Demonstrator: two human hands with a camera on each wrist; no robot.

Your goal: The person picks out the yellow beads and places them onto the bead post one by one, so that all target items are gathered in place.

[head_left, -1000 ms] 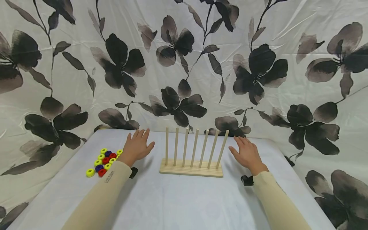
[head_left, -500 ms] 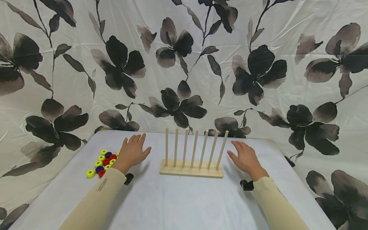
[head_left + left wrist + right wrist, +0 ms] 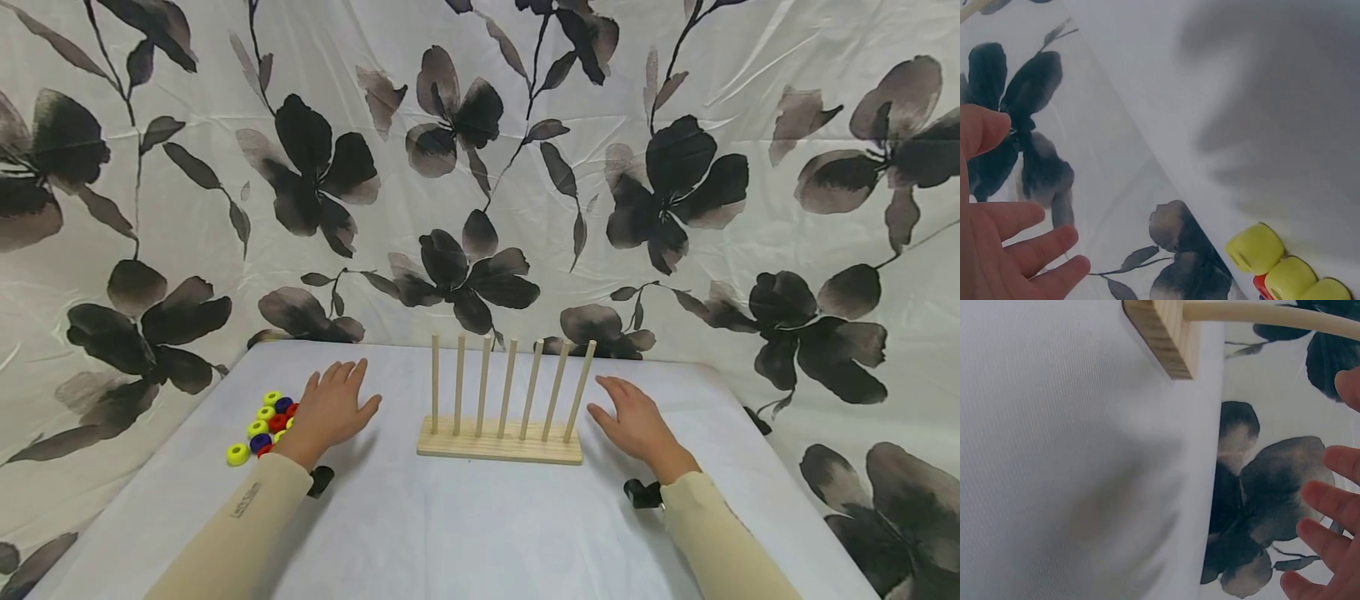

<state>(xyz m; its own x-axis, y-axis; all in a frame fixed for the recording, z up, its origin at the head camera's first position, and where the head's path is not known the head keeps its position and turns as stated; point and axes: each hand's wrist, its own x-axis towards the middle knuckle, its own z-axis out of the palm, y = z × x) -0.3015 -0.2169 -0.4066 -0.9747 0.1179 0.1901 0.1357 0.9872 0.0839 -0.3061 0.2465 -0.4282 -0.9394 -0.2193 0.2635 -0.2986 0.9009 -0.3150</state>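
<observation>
My left hand (image 3: pixel 328 414) hovers over the table with its fingers spread, just right of a cluster of ring beads and partly covering it. Yellow beads (image 3: pixel 237 454), red beads (image 3: pixel 277 422) and blue beads (image 3: pixel 260 442) make up that cluster; in the left wrist view several yellow beads (image 3: pixel 1290 278) show at the lower right corner. At the middle stands a wooden peg rack (image 3: pixel 498 450) with several upright pegs (image 3: pixel 508 387) that carry nothing. Right of the rack, my right hand (image 3: pixel 636 423) is held above the table, fingers extended, holding nothing. The rack's end (image 3: pixel 1175 344) appears in the right wrist view.
A white cloth (image 3: pixel 480 533) covers the table. Behind it hangs a curtain (image 3: pixel 555 208) with dark flowers, close to the table's back edge. Each wrist wears a small black device, such as the black camera mount (image 3: pixel 643 494) on the right.
The left hand has drifted left and toward the body, covering more of the beads. My right hand has come slightly nearer the body. Rack and beads stay where they were.
</observation>
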